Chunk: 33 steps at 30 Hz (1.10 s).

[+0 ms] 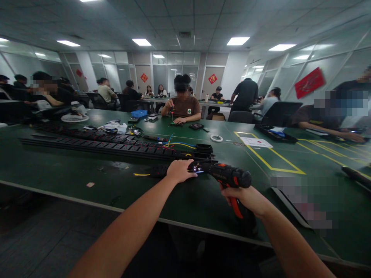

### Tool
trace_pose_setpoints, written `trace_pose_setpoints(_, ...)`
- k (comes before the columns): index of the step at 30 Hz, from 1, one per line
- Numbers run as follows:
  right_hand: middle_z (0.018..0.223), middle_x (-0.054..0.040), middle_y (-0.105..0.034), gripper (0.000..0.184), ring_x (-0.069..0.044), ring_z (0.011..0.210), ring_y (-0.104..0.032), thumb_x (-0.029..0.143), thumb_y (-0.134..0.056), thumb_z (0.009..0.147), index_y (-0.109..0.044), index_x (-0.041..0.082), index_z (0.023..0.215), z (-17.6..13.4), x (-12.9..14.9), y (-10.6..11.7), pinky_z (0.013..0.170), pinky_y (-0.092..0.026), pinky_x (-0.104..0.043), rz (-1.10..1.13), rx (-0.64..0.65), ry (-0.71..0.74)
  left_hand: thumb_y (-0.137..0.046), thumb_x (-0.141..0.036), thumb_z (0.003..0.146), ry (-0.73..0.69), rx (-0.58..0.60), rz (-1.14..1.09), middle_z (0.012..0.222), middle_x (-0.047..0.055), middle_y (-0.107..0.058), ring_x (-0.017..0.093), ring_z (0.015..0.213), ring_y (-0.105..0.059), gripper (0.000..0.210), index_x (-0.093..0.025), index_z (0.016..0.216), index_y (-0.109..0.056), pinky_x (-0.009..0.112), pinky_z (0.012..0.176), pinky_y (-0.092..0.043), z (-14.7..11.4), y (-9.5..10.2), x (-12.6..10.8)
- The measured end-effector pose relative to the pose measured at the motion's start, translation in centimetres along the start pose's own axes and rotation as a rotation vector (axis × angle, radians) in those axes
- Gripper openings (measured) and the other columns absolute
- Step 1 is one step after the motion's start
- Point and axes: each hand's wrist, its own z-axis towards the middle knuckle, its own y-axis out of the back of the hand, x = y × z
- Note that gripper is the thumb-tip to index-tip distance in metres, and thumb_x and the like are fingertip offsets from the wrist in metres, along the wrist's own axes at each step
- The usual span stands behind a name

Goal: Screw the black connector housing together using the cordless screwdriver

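Bare left forearm (130, 229), bare left grip (181, 171), bare right forearm (286, 233), bare right grip (246, 197), uncovered tapering wrists (171, 179)

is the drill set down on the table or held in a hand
Held: the right hand grips the drill by its handle, nose pointing toward the left hand.

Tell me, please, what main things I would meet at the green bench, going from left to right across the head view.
Round white grille-like item, blue bin, left grip, black-and-orange power driver, black tray, dark elongated item at the right edge.
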Motion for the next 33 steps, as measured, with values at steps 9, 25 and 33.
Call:
trace_pose_setpoints(9,0.057,0.0024,-0.061,0.013,-0.017,0.056,-0.057,0.029,-0.066,0.067,-0.065,0.019,0.076,-0.13,0.23,-0.01,0.057,-0.044,-0.029,0.023,0.006,-0.005,-0.059,-0.075,0.083,-0.004,-0.004,-0.008,0.127,0.008,-0.07,0.031,0.113,-0.066,0.077,-0.027,0.143,-0.054,0.04,0.094,-0.048,-0.02,0.12,-0.02)
trace_pose_setpoints(25,0.058,0.003,-0.061,0.025,-0.017,0.058,-0.059,0.031,-0.067,0.069,-0.067,0.017,0.09,-0.08,-0.34,0.33,0.058,-0.044,-0.029,0.037,-0.013,-0.003,-0.057,-0.076,0.084,0.011,0.021,-0.005,0.131,0.01,-0.068,0.032,0.117,-0.064,0.078,-0.027,0.144,-0.053,0.04,0.096,-0.047,-0.08,0.4,-0.22)
trace_pose_setpoints(33,0.057,0.0029,-0.061,0.021,-0.017,0.057,-0.058,0.029,-0.067,0.067,-0.067,0.018,0.084,0.02,-0.31,0.28,0.057,-0.044,-0.028,0.03,-0.019,-0.005,-0.057,-0.076,0.083,0.004,0.008,0.004,0.128,0.009,-0.07,0.031,0.114,-0.065,0.077,-0.027,0.142,-0.054,0.04,0.094,-0.049,0.0,0.2,-0.13)
